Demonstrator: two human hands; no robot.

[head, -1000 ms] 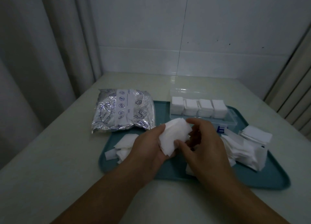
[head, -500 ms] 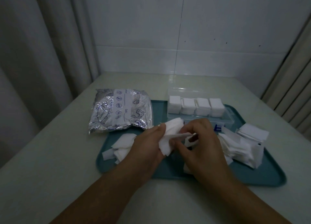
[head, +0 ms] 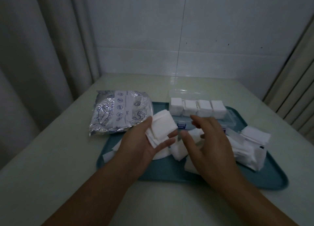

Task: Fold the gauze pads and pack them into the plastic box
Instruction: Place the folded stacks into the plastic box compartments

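My left hand [head: 144, 146] lies palm up over the tray and holds a folded white gauze pad [head: 161, 126] under its thumb. To its right my right hand [head: 206, 139] hovers with spread fingers above loose gauze pads [head: 178, 153] and holds nothing. Behind both hands stands the clear plastic box [head: 228, 119], lid open, with a row of folded gauze stacks [head: 198, 108] standing up out of it. A pile of opened white wrappers and pads [head: 249, 146] lies at the tray's right side.
A teal tray [head: 265, 178] carries the box and pads on a pale table. A silver foil bag [head: 119, 112] lies at the tray's far left corner. Curtains hang at the left, and a tiled wall closes the back.
My right hand has let go of the gauze pad and drawn away to the right with fingers spread. The left hand has turned palm up with the folded pad resting on it.
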